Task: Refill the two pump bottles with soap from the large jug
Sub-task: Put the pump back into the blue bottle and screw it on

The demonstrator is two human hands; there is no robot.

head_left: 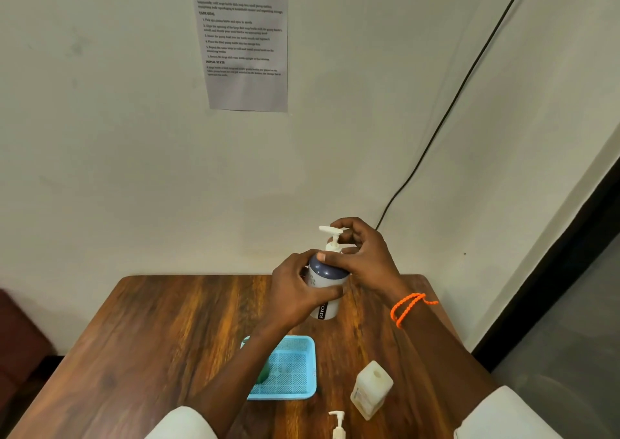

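Nearest, below both hands, a loose pump head [337, 423], an uncapped pale jug [370, 390] and a blue basket [288, 368] sit on the wooden table [141, 331]. Above them, the left hand [295, 291] wraps a grey pump bottle [327, 286], lifted off the table; the right hand [364, 254] pinches its white pump top [332, 237]. Beyond, a printed sheet [243, 39] hangs on the wall.

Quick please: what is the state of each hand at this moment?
Left hand: closed around the body of the pump bottle.
Right hand: fingers closed on the pump head of the same bottle.
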